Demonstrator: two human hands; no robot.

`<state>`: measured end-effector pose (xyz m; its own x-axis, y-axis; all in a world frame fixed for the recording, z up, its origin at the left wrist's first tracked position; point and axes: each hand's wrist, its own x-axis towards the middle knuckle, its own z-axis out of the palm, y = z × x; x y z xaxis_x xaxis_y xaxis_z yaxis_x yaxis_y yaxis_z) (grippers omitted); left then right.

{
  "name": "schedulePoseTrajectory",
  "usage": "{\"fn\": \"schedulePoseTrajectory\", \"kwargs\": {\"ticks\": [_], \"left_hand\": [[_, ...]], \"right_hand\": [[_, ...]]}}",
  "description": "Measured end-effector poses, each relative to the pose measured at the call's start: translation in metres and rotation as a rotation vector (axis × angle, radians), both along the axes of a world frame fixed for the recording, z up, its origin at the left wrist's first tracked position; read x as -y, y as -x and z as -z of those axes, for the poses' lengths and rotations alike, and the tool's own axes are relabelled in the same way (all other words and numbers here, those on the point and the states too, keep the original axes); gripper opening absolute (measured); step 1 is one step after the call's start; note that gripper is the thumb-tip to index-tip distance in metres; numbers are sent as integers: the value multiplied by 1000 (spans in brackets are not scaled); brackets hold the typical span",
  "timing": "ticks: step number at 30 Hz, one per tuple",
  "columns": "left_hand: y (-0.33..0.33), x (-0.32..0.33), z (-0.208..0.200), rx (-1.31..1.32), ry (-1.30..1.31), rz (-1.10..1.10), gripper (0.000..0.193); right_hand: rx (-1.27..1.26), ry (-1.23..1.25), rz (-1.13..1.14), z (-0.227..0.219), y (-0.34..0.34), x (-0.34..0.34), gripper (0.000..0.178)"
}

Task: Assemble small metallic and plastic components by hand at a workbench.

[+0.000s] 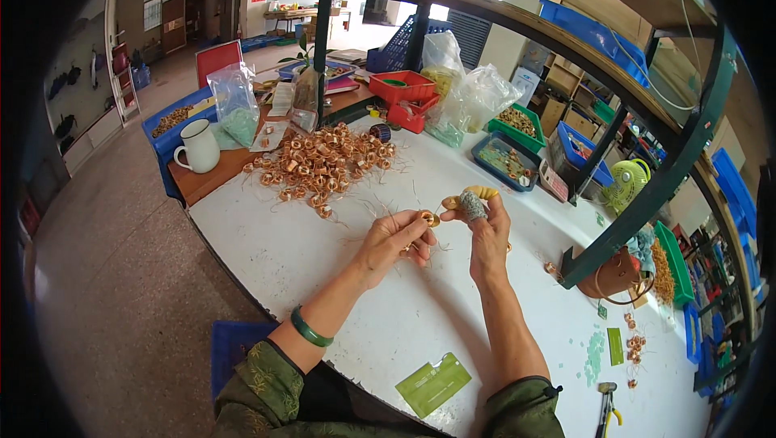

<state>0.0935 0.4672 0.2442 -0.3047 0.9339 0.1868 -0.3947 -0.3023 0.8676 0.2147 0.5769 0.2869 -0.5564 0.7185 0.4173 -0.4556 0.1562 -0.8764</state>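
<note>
My left hand (pixel 398 242) pinches a small ring-shaped copper coil (pixel 428 218) between thumb and fingertips; thin wire ends stick out around those fingers. Close by on the right, my right hand (pixel 483 224) is closed, with yellow covers on some fingers and a grey wrap (pixel 473 205) on another. Its fingertips are beside the coil, and whatever they pinch is too small to make out. Beyond both hands lies a big heap of copper coils (pixel 323 159) with loose wire tails on the white table (pixel 364 325).
A green card (pixel 433 385) lies near the front edge. To the right are a hammer (pixel 606 397), yellow-handled pliers (pixel 617 417) and a few coils (pixel 636 343). A dark shelf post (pixel 647 171) rises at right. A white mug (pixel 199 147), plastic bags (pixel 477 98) and trays (pixel 505 162) stand farther back.
</note>
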Motion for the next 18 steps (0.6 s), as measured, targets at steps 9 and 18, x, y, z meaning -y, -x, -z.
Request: {"fn": "schedulePoseTrajectory", "kwargs": {"ticks": [9,18], "left_hand": [[1,-4,5,-65,51,-7,23],[6,0,1,-12,57,-38,22]], "right_hand": [[51,-68,-30,2,0,-2,23],[34,-92,-30,4,-5,-11,19]]}}
